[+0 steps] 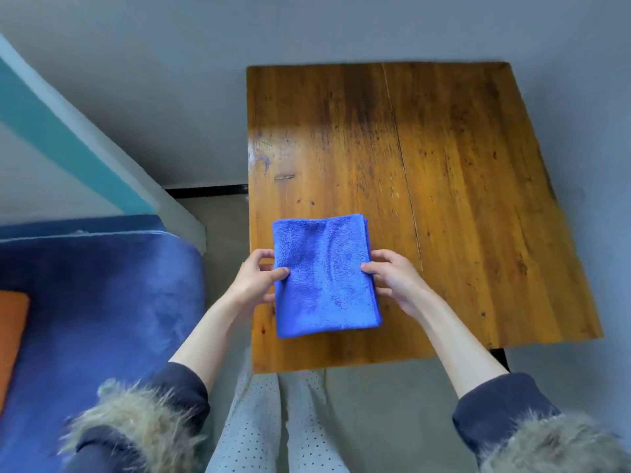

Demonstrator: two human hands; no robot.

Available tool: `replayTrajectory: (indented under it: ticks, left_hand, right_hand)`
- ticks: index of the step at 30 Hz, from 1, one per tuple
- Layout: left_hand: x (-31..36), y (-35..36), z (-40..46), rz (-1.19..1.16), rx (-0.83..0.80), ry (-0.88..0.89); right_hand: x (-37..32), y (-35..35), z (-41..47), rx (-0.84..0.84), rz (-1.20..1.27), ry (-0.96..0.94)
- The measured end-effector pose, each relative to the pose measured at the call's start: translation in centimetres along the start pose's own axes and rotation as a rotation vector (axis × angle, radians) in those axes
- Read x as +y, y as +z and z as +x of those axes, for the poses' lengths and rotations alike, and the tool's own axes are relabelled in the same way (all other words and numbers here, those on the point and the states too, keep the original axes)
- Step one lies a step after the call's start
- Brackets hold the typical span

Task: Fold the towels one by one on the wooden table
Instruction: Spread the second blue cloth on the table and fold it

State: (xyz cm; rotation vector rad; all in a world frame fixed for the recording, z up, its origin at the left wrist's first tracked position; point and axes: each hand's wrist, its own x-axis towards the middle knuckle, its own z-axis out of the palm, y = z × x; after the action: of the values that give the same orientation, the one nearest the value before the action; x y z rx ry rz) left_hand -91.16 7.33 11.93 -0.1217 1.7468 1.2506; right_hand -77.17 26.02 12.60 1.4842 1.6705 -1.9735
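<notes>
A blue towel (324,274), folded into a small rectangle, lies flat on the near left part of the wooden table (444,186). My left hand (254,283) pinches the towel's left edge, thumb on top and fingers curled under. My right hand (396,279) pinches the right edge the same way. Both hands hold the towel at about its middle height.
A dark blue blanket-covered surface (102,319) sits to the left of the table, with an orange cloth (12,332) at its far left edge. A grey wall stands behind the table. Concrete floor shows between the two. The table's right and far parts are bare wood.
</notes>
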Motion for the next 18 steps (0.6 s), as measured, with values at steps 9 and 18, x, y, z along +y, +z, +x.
replayTrajectory:
  ticks: [9,18]
  left_hand:
    - [-0.4,-15.0,-8.7,-0.216,0.257,0.100]
    - [-4.8,-32.3,-16.2,-0.471,0.522,0.153]
  right_hand:
    - [-8.7,14.2,-3.7,-0.337,-0.212,-0.133]
    - [-13.1,36.0,-8.2,-0.582,-0.458,-0.223]
